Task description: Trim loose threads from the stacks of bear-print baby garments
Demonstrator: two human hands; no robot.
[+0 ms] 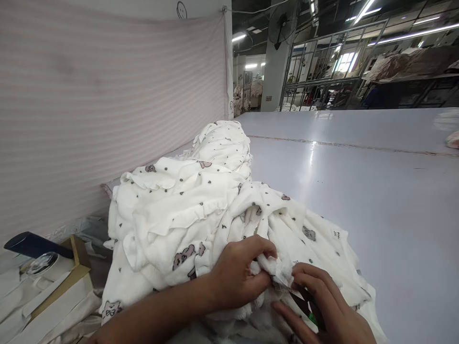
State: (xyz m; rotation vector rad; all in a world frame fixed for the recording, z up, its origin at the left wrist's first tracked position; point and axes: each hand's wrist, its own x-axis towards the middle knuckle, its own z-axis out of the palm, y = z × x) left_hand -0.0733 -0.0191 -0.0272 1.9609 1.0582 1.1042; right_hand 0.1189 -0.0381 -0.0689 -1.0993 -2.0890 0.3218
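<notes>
A big heap of white plush fabric [179,200], printed with small dark marks and mauve bears, lies along the table. My left hand [240,272] pinches a fold of it between thumb and fingers at the lower middle. Close by on the right, my right hand [322,306] is wrapped around a pair of thread snips [303,303] with dark blades and a bit of green. The blades point at the fabric edge beside my left fingertips, where loose fibres show. My palm hides most of the snips' handle.
The pale smooth table [358,191] stretches off to the right, with a seam across it. A pinkish striped cloth [107,95] hangs on the left. At lower left stands a cardboard box [81,263] with a dark blue object [36,246] and a tape roll [45,265]. Metal racks [322,86] stand behind.
</notes>
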